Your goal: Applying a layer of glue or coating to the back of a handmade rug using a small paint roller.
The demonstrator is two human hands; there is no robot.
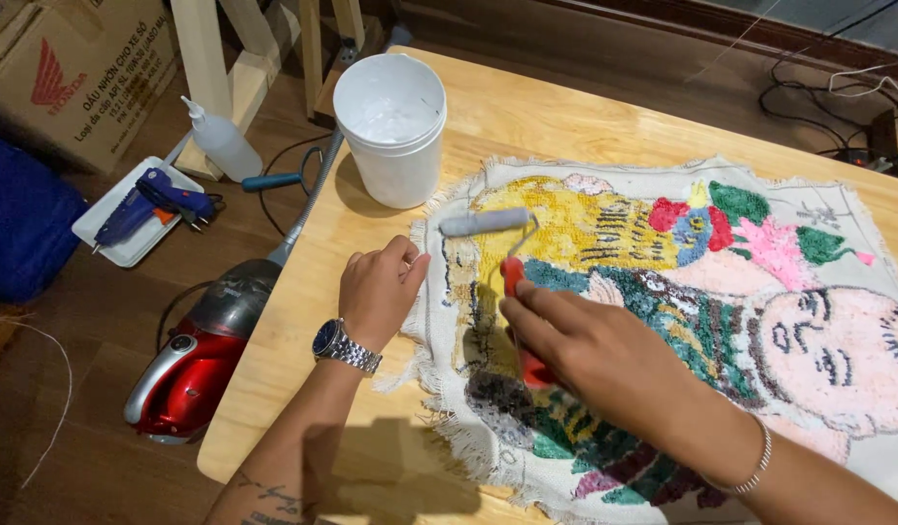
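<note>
Two hands are at work on the tufted cloth piece (682, 321), which lies flat on the wooden table (527, 117) with its frayed edge toward you. Your right hand (604, 355) is closed around the red handle of the small paint roller (497, 243), whose grey sleeve rests on the yellow patch near the cloth's upper left corner. Your left hand (379, 290), loosely curled with the knuckles down, presses at the fringe of the cloth's left edge, just beside the roller.

Judge the cloth as soft and limp: it will likely bunch or creep under the roller's push, so a flat hand on the bare border close to the roller seems the best hold, not a pinch on the loose fringe threads, which look easy to pull out. The roller looks light and stiff; grip it on the red handle, well back from the sleeve, which may be wet and sticky.

Close behind the cloth stands a white bucket (390, 126), open, with something pale inside; it probably tips easily if knocked. Below on the floor sit a red vacuum cleaner (191, 365), a squeeze bottle (220, 141) and a blue glue gun (152, 206) on a tray.
</note>
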